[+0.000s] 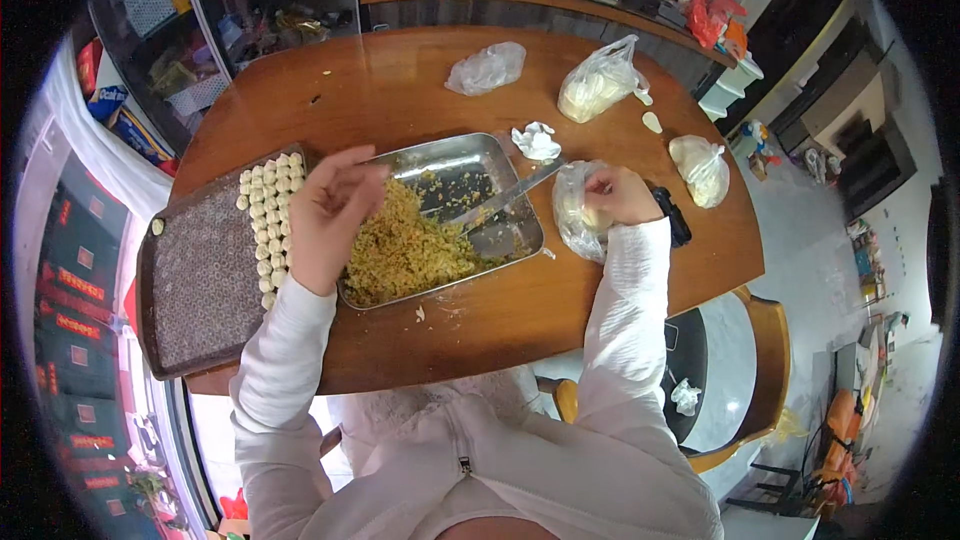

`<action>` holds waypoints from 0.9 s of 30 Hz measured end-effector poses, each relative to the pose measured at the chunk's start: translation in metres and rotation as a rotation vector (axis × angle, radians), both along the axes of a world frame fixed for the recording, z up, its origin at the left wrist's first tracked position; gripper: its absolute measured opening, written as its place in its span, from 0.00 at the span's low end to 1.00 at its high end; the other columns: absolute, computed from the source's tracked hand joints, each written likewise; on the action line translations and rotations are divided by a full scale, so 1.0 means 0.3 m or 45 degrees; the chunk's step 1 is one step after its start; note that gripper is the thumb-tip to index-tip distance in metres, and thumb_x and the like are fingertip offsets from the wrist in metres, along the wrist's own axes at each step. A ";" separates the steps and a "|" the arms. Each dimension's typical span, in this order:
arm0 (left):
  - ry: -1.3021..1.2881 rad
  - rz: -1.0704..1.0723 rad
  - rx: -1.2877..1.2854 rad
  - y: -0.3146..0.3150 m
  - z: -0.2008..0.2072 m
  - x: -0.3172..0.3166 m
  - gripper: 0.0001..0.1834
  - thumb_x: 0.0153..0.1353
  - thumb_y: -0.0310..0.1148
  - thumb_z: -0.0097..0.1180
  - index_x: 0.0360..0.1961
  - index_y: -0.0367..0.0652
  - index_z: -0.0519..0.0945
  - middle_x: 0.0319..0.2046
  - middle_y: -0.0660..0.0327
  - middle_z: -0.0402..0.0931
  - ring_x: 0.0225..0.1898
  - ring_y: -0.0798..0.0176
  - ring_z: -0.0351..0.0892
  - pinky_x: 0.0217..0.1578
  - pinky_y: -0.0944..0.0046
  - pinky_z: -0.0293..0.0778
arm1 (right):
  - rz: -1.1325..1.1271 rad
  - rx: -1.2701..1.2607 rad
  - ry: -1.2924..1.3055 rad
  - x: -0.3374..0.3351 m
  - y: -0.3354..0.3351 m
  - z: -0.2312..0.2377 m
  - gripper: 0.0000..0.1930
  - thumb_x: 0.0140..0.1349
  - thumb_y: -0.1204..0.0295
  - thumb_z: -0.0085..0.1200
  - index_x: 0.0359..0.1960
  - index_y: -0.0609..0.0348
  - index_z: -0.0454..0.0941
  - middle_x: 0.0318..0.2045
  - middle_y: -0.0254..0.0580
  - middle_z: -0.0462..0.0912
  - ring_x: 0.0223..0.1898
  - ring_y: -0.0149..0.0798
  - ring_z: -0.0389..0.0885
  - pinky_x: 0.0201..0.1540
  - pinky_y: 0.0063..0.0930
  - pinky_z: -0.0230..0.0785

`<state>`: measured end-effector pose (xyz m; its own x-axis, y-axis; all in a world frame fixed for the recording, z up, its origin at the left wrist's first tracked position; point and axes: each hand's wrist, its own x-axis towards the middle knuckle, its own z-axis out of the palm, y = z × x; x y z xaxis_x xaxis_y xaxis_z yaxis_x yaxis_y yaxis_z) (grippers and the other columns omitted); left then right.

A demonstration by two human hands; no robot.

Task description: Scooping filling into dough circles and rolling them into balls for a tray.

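Observation:
A steel tray [510, 155] holds a heap of minced yellow-green filling [405, 250], with a flat metal spatula [505, 196] resting in it. My left hand [328, 212] hovers over the tray's left end, fingers loosely curled, palm hidden; I cannot tell whether it holds anything. Left of it stands a dark board [195, 275] with rows of small white dumplings [270, 215] along its right side. My right hand [618, 195] reaches into a clear plastic bag of white wrappers [572, 215] right of the tray.
The round wooden table [400, 90] also carries a crumpled white wrapper [537, 142], an empty clear bag [486, 68], and two bags of white dough [598, 85] [700, 168]. A dark watch [672, 215] lies by my right wrist. A wooden chair [765, 360] stands lower right.

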<state>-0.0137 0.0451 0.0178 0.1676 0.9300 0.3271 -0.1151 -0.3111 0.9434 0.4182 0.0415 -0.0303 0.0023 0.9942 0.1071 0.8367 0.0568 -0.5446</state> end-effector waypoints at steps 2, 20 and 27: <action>-0.035 -0.048 -0.144 -0.036 0.004 -0.001 0.18 0.64 0.24 0.56 0.55 0.36 0.74 0.45 0.58 0.81 0.38 0.68 0.79 0.44 0.67 0.76 | -0.111 0.088 0.071 0.002 -0.026 0.028 0.14 0.49 0.63 0.65 0.30 0.61 0.84 0.26 0.49 0.85 0.29 0.42 0.85 0.35 0.33 0.74; -0.136 -0.363 -0.574 -0.104 -0.036 0.011 0.14 0.63 0.26 0.60 0.50 0.34 0.78 0.41 0.58 0.82 0.42 0.67 0.82 0.41 0.71 0.80 | 0.564 0.057 1.153 -0.754 -0.092 0.111 0.12 0.61 0.78 0.60 0.47 0.61 0.76 0.34 0.33 0.82 0.36 0.23 0.78 0.42 0.18 0.71; -0.168 -0.286 -0.571 -0.091 -0.064 0.005 0.12 0.62 0.26 0.60 0.45 0.34 0.80 0.38 0.58 0.83 0.38 0.68 0.82 0.38 0.71 0.81 | 0.419 0.106 1.103 -0.751 -0.091 0.105 0.05 0.64 0.76 0.58 0.40 0.63 0.79 0.32 0.33 0.83 0.33 0.22 0.78 0.37 0.17 0.71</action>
